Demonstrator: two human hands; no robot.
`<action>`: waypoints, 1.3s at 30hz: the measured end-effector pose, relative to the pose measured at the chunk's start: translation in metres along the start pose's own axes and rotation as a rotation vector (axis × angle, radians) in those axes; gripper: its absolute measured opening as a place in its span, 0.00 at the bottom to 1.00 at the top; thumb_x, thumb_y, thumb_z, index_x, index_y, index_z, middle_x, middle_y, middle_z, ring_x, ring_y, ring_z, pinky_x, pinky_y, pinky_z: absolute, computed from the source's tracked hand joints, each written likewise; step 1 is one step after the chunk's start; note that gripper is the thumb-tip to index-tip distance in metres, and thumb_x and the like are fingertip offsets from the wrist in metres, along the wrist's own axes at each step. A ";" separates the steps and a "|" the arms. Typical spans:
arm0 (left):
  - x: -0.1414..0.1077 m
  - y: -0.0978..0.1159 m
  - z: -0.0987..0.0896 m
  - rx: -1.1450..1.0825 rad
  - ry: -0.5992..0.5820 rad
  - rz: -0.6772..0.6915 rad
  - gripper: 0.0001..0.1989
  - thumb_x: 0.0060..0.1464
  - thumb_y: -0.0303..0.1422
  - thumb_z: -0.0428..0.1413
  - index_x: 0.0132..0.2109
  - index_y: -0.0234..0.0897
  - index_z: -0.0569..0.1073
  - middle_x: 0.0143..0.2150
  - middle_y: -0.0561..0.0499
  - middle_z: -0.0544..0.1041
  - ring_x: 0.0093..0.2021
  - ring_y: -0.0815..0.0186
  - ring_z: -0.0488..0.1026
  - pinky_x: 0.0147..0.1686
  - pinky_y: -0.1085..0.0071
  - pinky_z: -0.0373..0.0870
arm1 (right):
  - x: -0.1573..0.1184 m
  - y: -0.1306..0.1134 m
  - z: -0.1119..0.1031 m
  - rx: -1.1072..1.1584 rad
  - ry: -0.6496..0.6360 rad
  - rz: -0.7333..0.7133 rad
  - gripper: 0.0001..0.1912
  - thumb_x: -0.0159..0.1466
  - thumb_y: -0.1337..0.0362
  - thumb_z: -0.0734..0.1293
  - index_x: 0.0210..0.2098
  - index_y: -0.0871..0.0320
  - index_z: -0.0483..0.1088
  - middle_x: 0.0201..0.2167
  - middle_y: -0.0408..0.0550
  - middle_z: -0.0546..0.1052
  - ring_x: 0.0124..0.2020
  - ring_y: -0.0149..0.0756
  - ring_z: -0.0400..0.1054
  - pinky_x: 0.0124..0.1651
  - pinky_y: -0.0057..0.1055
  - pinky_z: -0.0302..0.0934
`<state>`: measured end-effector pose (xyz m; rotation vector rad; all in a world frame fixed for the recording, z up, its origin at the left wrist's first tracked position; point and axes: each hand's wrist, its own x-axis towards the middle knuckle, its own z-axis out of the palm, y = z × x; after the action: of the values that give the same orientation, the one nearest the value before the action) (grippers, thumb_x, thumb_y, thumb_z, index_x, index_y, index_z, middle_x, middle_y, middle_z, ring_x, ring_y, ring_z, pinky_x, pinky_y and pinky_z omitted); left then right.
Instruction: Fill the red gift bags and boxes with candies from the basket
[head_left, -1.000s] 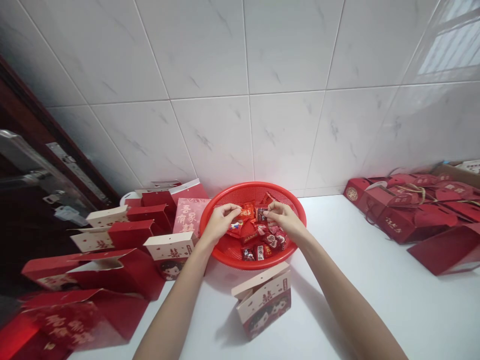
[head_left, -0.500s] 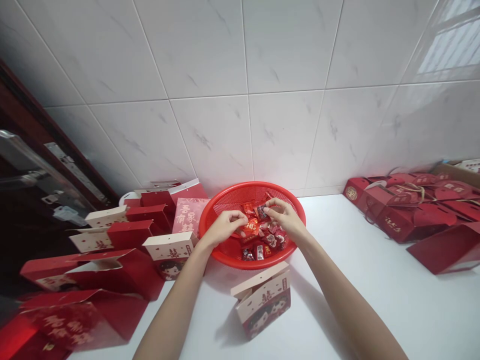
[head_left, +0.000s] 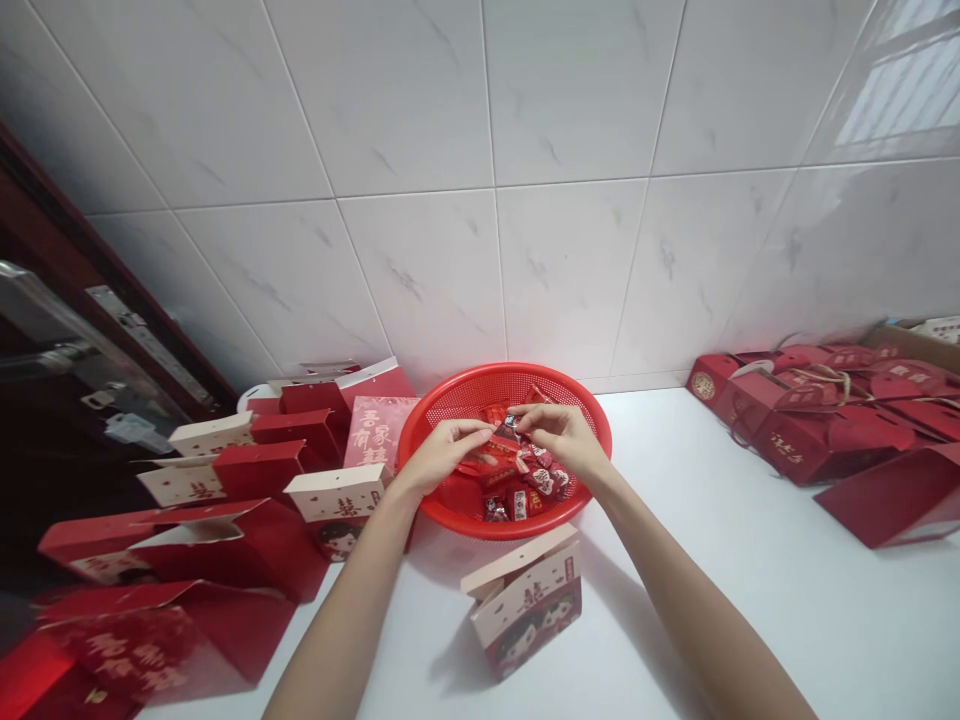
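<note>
A red oval plastic basket (head_left: 592, 415) holds several wrapped candies (head_left: 541, 470) in red, dark and pink wrappers. Over its left part, my left hand (head_left: 450, 455) is closed on a red-wrapped candy (head_left: 487, 462), partly hidden by the fingers. My right hand (head_left: 568, 437) pinches a dark-wrapped candy (head_left: 510, 426) between thumb and fingertips, close to the left fingertips. Just in front of the basket a small red and cream gift box (head_left: 529, 605) stands with its top flaps apart; neither hand touches it.
Several red and cream gift boxes (head_left: 247, 540) stand in rows at the left, beside a pink box (head_left: 375, 428). Flattened-looking red boxes with cord handles (head_left: 810, 410) are heaped at the right. Behind the white table (head_left: 675, 520) rises a tiled wall (head_left: 570, 270); a dark door (head_left: 45, 430) is at far left.
My right hand has moved slightly left with the dark-wrapped candy, bringing it near the left fingertips. My left hand has barely shifted. The boxes and basket stay put.
</note>
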<state>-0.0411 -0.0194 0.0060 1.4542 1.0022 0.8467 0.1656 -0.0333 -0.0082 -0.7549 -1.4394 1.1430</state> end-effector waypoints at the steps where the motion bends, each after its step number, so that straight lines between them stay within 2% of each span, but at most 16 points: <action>1: 0.000 0.000 0.000 -0.013 -0.002 -0.003 0.20 0.43 0.46 0.67 0.36 0.34 0.80 0.36 0.48 0.82 0.30 0.64 0.78 0.37 0.68 0.74 | 0.000 0.000 0.000 -0.008 -0.007 -0.011 0.12 0.48 0.72 0.62 0.27 0.57 0.77 0.46 0.52 0.80 0.52 0.45 0.72 0.52 0.41 0.66; 6: -0.001 0.002 0.001 -0.064 -0.040 -0.016 0.21 0.43 0.48 0.67 0.35 0.33 0.81 0.34 0.47 0.82 0.29 0.64 0.77 0.37 0.68 0.74 | 0.000 -0.001 0.002 -0.042 -0.055 -0.044 0.15 0.48 0.73 0.61 0.30 0.57 0.78 0.51 0.53 0.78 0.58 0.47 0.69 0.55 0.42 0.65; 10: 0.000 0.002 0.002 -0.104 -0.027 -0.025 0.20 0.41 0.47 0.67 0.32 0.34 0.81 0.34 0.47 0.83 0.29 0.64 0.77 0.37 0.67 0.75 | -0.001 -0.001 0.002 -0.093 -0.092 -0.041 0.16 0.49 0.73 0.61 0.31 0.57 0.79 0.53 0.53 0.77 0.58 0.47 0.69 0.59 0.44 0.63; 16: 0.000 0.002 0.002 -0.025 -0.049 0.000 0.21 0.39 0.46 0.70 0.34 0.33 0.80 0.33 0.49 0.81 0.34 0.63 0.77 0.39 0.67 0.75 | -0.004 -0.004 0.003 -0.094 -0.150 -0.042 0.18 0.50 0.72 0.62 0.35 0.56 0.80 0.57 0.52 0.74 0.61 0.47 0.66 0.60 0.44 0.62; 19: 0.001 0.001 0.001 -0.004 0.024 0.028 0.23 0.37 0.47 0.70 0.34 0.33 0.79 0.32 0.50 0.80 0.32 0.65 0.75 0.37 0.68 0.73 | -0.001 -0.001 0.000 -0.109 -0.012 -0.017 0.18 0.52 0.71 0.62 0.38 0.56 0.79 0.57 0.52 0.74 0.61 0.46 0.65 0.59 0.42 0.62; 21: 0.002 0.000 0.001 -0.005 0.078 0.031 0.24 0.37 0.49 0.69 0.35 0.33 0.78 0.31 0.51 0.79 0.29 0.67 0.74 0.36 0.69 0.72 | 0.002 0.003 -0.002 -0.242 0.108 0.065 0.17 0.54 0.72 0.62 0.40 0.58 0.77 0.52 0.54 0.77 0.57 0.45 0.69 0.57 0.40 0.64; 22: 0.003 -0.001 0.000 -0.006 0.098 0.032 0.24 0.37 0.49 0.69 0.34 0.33 0.78 0.30 0.52 0.78 0.28 0.68 0.73 0.35 0.69 0.72 | 0.003 0.004 -0.002 -0.356 0.122 0.126 0.17 0.55 0.72 0.61 0.41 0.59 0.77 0.50 0.54 0.78 0.54 0.45 0.71 0.56 0.39 0.64; 23: 0.003 -0.002 0.000 -0.005 0.110 0.035 0.24 0.37 0.50 0.69 0.33 0.33 0.77 0.29 0.53 0.77 0.28 0.68 0.72 0.35 0.69 0.72 | 0.003 0.006 -0.001 -0.502 0.086 0.195 0.17 0.56 0.73 0.61 0.42 0.59 0.77 0.48 0.54 0.79 0.52 0.45 0.72 0.54 0.38 0.64; 25: 0.004 -0.003 0.000 0.003 0.114 0.043 0.24 0.37 0.50 0.68 0.32 0.34 0.76 0.29 0.53 0.76 0.28 0.68 0.71 0.34 0.70 0.71 | 0.002 0.007 0.002 -0.796 -0.097 0.332 0.16 0.57 0.72 0.63 0.42 0.57 0.77 0.45 0.54 0.80 0.49 0.46 0.73 0.49 0.37 0.65; 28: 0.003 -0.003 0.001 0.005 0.111 0.044 0.24 0.36 0.50 0.68 0.32 0.33 0.76 0.30 0.53 0.75 0.30 0.68 0.71 0.34 0.70 0.71 | -0.002 0.007 0.009 -1.020 -0.331 0.460 0.07 0.54 0.71 0.67 0.31 0.56 0.77 0.33 0.52 0.80 0.40 0.48 0.75 0.40 0.35 0.64; 30: 0.003 -0.003 0.002 -0.002 0.110 0.039 0.25 0.35 0.51 0.69 0.32 0.33 0.75 0.31 0.53 0.75 0.31 0.68 0.71 0.35 0.70 0.71 | -0.005 0.006 0.013 -1.050 -0.364 0.488 0.04 0.51 0.71 0.70 0.22 0.56 0.73 0.25 0.51 0.77 0.36 0.49 0.74 0.37 0.35 0.63; 32: 0.002 -0.002 0.002 0.005 0.106 0.041 0.25 0.36 0.51 0.68 0.31 0.33 0.75 0.31 0.53 0.75 0.31 0.68 0.70 0.35 0.69 0.70 | -0.006 0.005 0.015 -1.078 -0.369 0.496 0.08 0.50 0.71 0.70 0.18 0.56 0.69 0.23 0.51 0.76 0.36 0.50 0.74 0.37 0.36 0.63; 35: 0.001 0.000 0.002 0.042 0.100 0.055 0.24 0.38 0.51 0.67 0.30 0.34 0.74 0.29 0.53 0.74 0.30 0.68 0.70 0.33 0.70 0.68 | -0.006 0.002 0.016 -1.087 -0.369 0.491 0.11 0.50 0.73 0.69 0.16 0.57 0.66 0.23 0.52 0.75 0.34 0.49 0.73 0.36 0.36 0.62; 39: 0.001 0.001 0.001 0.085 0.109 0.083 0.23 0.40 0.51 0.66 0.28 0.34 0.73 0.26 0.54 0.73 0.28 0.68 0.68 0.32 0.72 0.65 | -0.004 -0.002 0.015 -1.028 -0.401 0.469 0.11 0.48 0.78 0.67 0.16 0.57 0.67 0.20 0.48 0.74 0.27 0.42 0.72 0.31 0.32 0.59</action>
<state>-0.0395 -0.0184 0.0064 1.5444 1.0762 0.9622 0.1524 -0.0415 -0.0069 -1.7082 -2.3003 0.8540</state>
